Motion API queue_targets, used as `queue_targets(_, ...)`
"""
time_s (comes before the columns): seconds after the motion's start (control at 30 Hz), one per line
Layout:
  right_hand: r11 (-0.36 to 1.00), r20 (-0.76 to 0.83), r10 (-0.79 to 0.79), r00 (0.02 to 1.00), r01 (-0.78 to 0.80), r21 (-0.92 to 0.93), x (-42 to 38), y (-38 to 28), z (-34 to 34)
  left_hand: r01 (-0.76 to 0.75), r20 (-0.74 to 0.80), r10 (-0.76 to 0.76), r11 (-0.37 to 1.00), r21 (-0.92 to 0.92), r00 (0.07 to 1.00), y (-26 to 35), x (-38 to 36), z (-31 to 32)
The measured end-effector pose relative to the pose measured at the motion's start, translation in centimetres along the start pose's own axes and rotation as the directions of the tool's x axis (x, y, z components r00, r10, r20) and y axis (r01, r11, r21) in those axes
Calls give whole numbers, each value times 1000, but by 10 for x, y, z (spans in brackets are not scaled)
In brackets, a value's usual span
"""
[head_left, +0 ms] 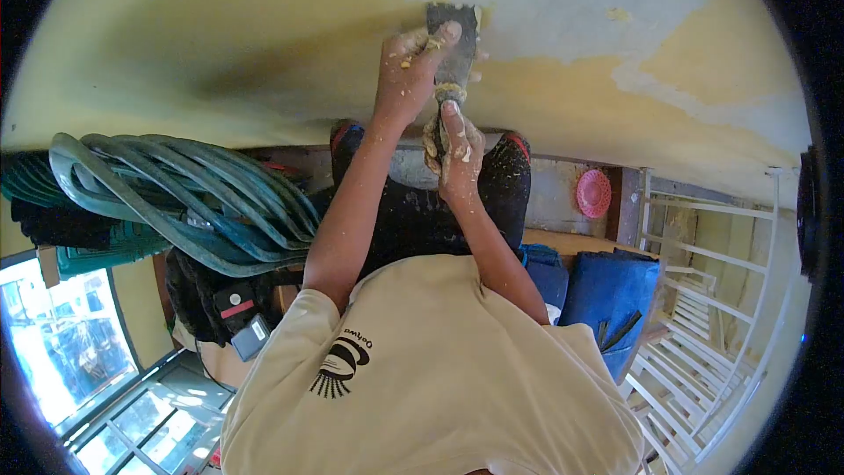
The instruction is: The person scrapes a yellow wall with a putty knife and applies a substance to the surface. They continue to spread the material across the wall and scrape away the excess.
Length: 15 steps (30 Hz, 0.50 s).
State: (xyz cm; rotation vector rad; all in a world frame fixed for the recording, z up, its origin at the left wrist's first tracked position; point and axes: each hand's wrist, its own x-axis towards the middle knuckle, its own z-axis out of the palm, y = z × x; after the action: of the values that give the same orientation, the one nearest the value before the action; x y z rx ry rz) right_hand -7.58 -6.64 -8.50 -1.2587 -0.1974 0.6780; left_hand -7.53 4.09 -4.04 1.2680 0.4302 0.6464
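A flat scraper with a wide, worn metal blade points up against the wall, its blade edge right at a patch where yellow paint gives way to pale grey. My right hand is wrapped around the handle, thumb along its top. Higher up, my left hand holds the blade from the left, the thumb pressed on its face and the other fingers partly hidden behind it. Pale yellow flakes cling to both hands and to the blade.
Coiled green hose lies to the left. On the right are folded blue sheeting, a pink plastic basket and a white metal frame. A window shows at lower left, near a dark box with a red band.
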Motion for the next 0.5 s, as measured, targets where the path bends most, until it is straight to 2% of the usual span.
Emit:
queue_targets(0.07,1000,43,24,999,-24,-5,-6,-13,0,32,-20,-34,995,-98,999,21,-5,7)
queue_targets(0.17,995,55,97,994,-98,19,-10,2,-5,-47,-32,52,990,132,998,-20,4,-8)
queue_targets(0.27,994,2,87,996,-87,65,-11,5,-4,45,-16,-45,999,-14,999,0,-6,3)
queue_targets(0.3,998,-14,26,1000,-25,58,-9,12,-3,45,-20,-46,998,-40,999,-1,-8,5)
queue_targets(0.5,999,28,26,999,-25,-28,-4,12,-8,22,-27,-25,995,-100,999,0,-6,6)
